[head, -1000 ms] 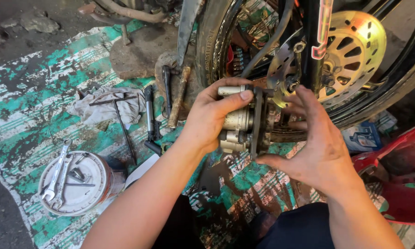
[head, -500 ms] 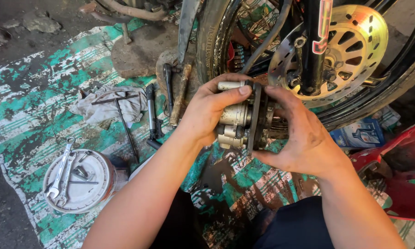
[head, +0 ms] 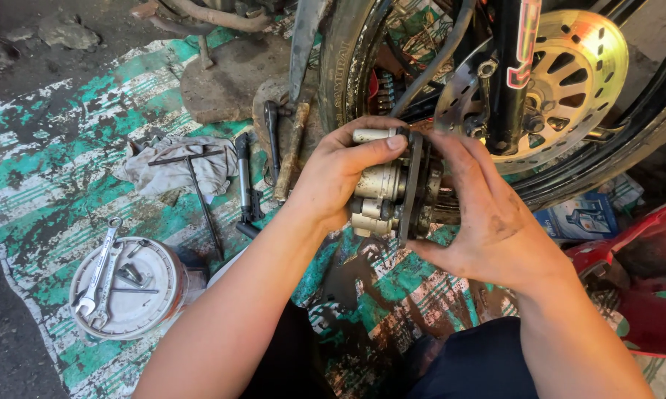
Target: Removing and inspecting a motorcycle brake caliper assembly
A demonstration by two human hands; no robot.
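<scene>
The brake caliper (head: 392,188) was off its mount, held just below the brake disc (head: 569,81): left hand (head: 337,181) gripped its body, right hand (head: 488,222) pinched the pads. Refitting apparently remained.

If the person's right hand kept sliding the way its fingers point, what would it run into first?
The right hand points up and left, fingers already on the brake caliper. Beyond it probably lies the tyre, though depth is unclear.
</scene>
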